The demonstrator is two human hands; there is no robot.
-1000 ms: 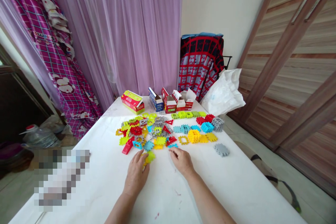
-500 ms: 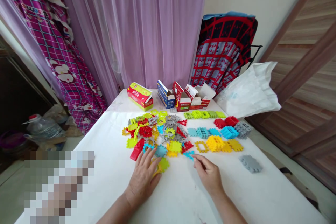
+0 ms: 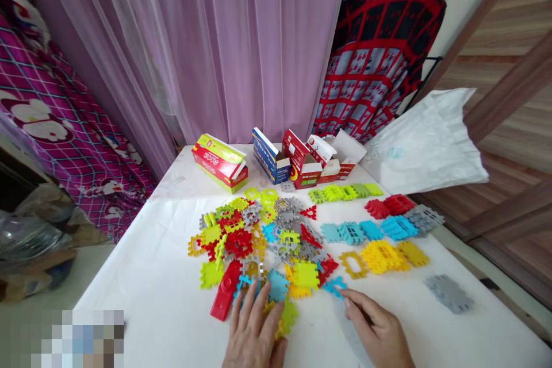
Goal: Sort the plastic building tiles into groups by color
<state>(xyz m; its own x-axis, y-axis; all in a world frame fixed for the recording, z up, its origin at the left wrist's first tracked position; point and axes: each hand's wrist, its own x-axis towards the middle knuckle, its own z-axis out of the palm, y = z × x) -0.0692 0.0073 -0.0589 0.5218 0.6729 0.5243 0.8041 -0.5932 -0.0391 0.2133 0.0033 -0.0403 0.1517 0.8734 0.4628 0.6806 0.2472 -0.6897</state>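
Observation:
A mixed pile of notched plastic building pieces point(image 3: 237, 243) in red, yellow, green, blue and grey lies in front of me on the white table. My left hand point(image 3: 257, 328) rests at the pile's near edge with fingers spread. Its fingertips touch a blue piece point(image 3: 276, 284) and the pieces about it, and a yellow-green piece point(image 3: 290, 317) shows beside the fingers. Just left of it lies a long red piece point(image 3: 226, 290). My right hand point(image 3: 377, 325) pinches a small blue building piece point(image 3: 334, 286) between thumb and fingertips, right of the pile.
Rows of pieces sorted by colour stand to the right: green point(image 3: 345, 191), red point(image 3: 390, 205), blue point(image 3: 399, 228), yellow point(image 3: 383, 257), grey point(image 3: 448, 293). Cardboard boxes point(image 3: 219, 162) line the back of the table point(image 3: 142, 299). A white bag point(image 3: 426, 144) sits at the right edge.
The view has shifted closer, so the hands and pieces appear larger and lower. My right hand keeps its pinch on the blue piece; my left hand stays on the pile.

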